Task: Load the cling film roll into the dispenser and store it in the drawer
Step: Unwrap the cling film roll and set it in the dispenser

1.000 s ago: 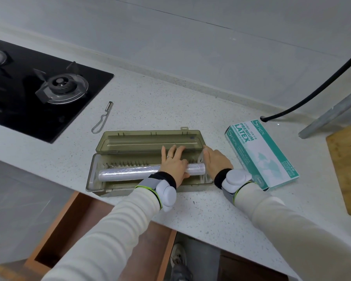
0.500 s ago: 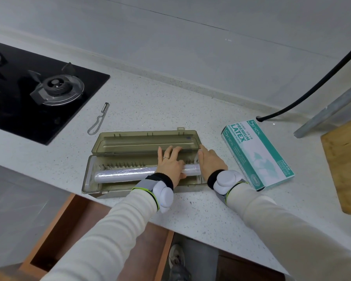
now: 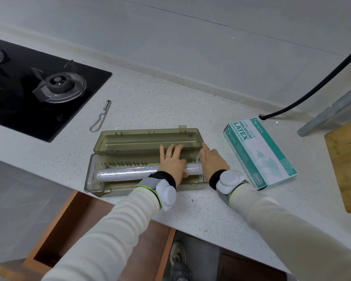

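The dispenser point(image 3: 98, 180) sits open on the worktop point(image 3: 150, 110), close to the front edge, with its lid point(image 3: 130, 142) folded flat away from the person. The cling film roll point(image 3: 128, 173) lies lengthwise inside the tray, parallel to the front wall.

The left grip point(image 3: 173, 161) is released. The palm lies flat on the right part of the roll, the fingers reach straight across it towards the hinge, and the thumb touches the near side of the roll. To the left of this hand most of the roll is bare. To its right only a short stub shows.

The right grip point(image 3: 212, 160) is just beside that stub, at the right end of the tray, with the fingers pointing away from the person. They are seen from behind, so I cannot tell whether they pinch anything.

Below the worktop edge, under the dispenser, a wooden drawer point(image 3: 69, 226) stands pulled out. A box of latex gloves point(image 3: 259, 153) lies right of the dispenser, near the right wrist. A peeler point(image 3: 100, 118) lies between the dispenser and the black hob point(image 3: 28, 88).
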Demonstrator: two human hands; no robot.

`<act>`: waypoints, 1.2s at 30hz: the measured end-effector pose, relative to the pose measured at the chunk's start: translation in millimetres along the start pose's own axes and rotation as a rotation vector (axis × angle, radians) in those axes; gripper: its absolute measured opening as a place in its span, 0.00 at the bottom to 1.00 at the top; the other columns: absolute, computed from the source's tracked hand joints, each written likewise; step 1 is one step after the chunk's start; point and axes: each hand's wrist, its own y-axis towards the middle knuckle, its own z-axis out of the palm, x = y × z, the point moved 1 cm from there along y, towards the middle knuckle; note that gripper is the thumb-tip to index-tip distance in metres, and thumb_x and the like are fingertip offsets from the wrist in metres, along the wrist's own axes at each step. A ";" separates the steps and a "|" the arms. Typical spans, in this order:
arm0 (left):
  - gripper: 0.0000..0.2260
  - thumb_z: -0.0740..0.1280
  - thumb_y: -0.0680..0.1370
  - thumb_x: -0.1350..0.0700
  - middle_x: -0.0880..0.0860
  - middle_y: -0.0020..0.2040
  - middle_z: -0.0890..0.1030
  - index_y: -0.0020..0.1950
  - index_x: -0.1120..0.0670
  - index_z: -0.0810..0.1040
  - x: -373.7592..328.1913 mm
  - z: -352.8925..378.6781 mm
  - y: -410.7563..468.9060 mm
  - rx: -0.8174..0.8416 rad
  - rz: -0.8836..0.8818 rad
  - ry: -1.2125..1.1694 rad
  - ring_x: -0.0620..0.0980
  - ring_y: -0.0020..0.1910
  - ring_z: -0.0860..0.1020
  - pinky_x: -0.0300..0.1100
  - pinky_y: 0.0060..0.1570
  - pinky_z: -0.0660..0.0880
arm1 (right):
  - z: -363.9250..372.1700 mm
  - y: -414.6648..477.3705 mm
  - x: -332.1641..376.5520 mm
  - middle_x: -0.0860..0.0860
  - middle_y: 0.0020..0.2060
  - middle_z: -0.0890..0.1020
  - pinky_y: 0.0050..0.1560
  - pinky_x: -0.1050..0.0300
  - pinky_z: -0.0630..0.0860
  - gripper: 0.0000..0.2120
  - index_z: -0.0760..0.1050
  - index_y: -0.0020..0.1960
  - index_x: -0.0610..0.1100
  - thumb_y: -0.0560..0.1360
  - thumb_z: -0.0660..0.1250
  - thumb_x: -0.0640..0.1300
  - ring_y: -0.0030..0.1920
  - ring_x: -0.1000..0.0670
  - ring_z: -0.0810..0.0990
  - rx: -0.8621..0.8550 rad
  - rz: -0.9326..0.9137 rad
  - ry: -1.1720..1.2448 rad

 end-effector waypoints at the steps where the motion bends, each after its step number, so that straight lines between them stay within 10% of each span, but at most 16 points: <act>1: 0.12 0.66 0.76 0.50 0.53 0.76 0.53 0.55 0.54 0.79 0.3 0.5 -0.6 -0.003 0.004 0.001 0.60 0.76 0.46 0.62 0.70 0.33 | 0.7 -0.7 0.5 0.40 0.64 0.71 0.57 0.51 0.72 0.22 0.53 0.76 0.49 0.83 0.44 0.49 0.57 0.41 0.76 -0.006 -0.002 0.003; 12: 0.13 0.64 0.77 0.50 0.54 0.76 0.52 0.58 0.55 0.78 2.9 1.4 -5.2 -0.006 0.032 -0.007 0.60 0.76 0.46 0.62 0.70 0.33 | 1.0 -5.2 -4.9 0.41 0.56 0.70 0.48 0.53 0.74 0.17 0.68 0.63 0.44 0.82 0.47 0.48 0.42 0.42 0.75 -0.107 -0.027 0.011; 36: 0.14 0.60 0.79 0.51 0.55 0.76 0.51 0.61 0.56 0.74 3.5 7.1 -12.0 -0.026 0.072 0.023 0.61 0.76 0.45 0.64 0.69 0.34 | -27.7 2.2 17.3 0.40 0.58 0.78 0.54 0.54 0.76 0.14 0.72 0.62 0.34 0.78 0.57 0.35 0.56 0.42 0.79 0.184 -0.251 -0.813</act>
